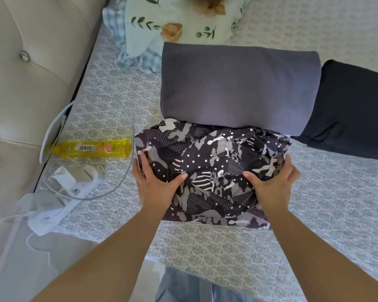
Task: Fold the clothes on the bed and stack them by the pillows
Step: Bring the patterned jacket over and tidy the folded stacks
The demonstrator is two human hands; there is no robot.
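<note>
left hand [156, 184], right hand [273, 185] | fingers grip patterned garment [214, 171] sides | on bed [336, 203]

I see a folded bundle of black, grey and white patchwork-print cloth [214, 168] lying rumpled on the bed [325, 192], held at its two sides between my left grip [156, 184] and right grip [273, 182], thumbs on top. Just beyond both grips, touching the bundle's far edge, a folded grey garment [238, 88] lies flat and smooth. Out past my right grip, a dark navy garment [349, 110] lies against the grey one's right side.
</note>
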